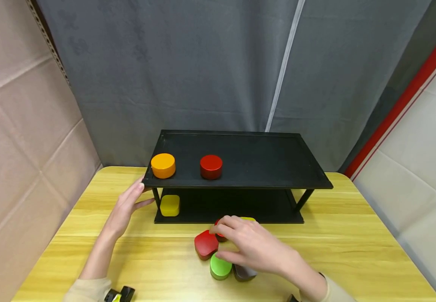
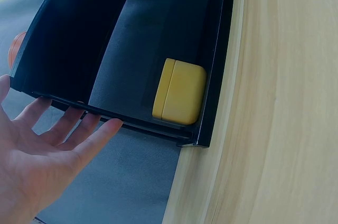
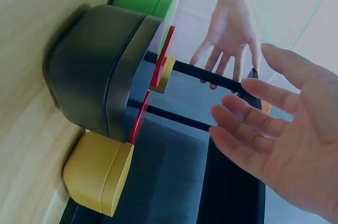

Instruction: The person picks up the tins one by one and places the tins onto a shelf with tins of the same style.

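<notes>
A black two-tier shelf [image 1: 255, 161] stands on the table. My left hand [image 1: 121, 212] touches its left end with extended fingers, beside the yellow rounded-square box [image 2: 182, 92] on the lower tier. My right hand [image 1: 253, 245] hovers with loosely bent fingers and nothing in its grasp. Below and around it are a red rounded-square box [image 1: 206, 244], a green round box [image 1: 220, 268], a black rounded box [image 3: 100, 71] and another yellow box [image 3: 97, 171]. A further red piece [image 1: 221, 239] is mostly hidden by the right hand.
On the upper tier, an orange round box [image 1: 163, 166] sits at the front left corner, with a red round box [image 1: 211, 167] to its right. A grey curtain [image 1: 188, 75] hangs behind the wooden table [image 1: 354, 251]. Pale panels flank both sides.
</notes>
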The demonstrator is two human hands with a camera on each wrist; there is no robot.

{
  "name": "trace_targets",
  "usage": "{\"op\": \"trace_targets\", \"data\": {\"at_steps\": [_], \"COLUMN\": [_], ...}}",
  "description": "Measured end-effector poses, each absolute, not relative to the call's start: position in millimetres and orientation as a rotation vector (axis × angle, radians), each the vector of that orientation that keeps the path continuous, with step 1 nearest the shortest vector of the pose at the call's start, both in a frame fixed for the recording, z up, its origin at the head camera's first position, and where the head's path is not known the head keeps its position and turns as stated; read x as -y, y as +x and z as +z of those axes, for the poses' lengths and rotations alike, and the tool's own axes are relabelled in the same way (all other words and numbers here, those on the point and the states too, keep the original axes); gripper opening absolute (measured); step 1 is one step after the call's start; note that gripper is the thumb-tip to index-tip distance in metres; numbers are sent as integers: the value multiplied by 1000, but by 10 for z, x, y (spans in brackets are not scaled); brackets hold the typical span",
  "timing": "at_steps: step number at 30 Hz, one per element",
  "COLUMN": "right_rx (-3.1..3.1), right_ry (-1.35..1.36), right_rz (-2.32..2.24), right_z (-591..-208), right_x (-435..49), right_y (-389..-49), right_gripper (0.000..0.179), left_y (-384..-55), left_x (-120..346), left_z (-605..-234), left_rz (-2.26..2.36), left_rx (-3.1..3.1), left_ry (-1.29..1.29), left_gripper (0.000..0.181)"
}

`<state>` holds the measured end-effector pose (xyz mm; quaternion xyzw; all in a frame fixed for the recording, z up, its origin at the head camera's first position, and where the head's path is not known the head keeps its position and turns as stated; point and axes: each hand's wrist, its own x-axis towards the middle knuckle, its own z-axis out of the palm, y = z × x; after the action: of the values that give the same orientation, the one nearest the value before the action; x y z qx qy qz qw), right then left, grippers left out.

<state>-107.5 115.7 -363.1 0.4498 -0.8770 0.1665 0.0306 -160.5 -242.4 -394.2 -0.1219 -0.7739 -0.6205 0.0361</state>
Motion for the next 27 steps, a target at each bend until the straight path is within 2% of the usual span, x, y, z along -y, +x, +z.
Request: {"op": "trace_targets", "data": {"at_steps": [27], "right_rx": [2877], "right_ry": [1439], "right_rz": [266], "right_z": [-3867], "right_x": [-1064], "right_y": [-950], "right_gripper": [42], "left_y": [-1603], "left_x": [2423], "left_z": [-3939], "left_rz": [-1916], "left_rx": [2372], "left_ry": [-372], "left_gripper": [54]}}
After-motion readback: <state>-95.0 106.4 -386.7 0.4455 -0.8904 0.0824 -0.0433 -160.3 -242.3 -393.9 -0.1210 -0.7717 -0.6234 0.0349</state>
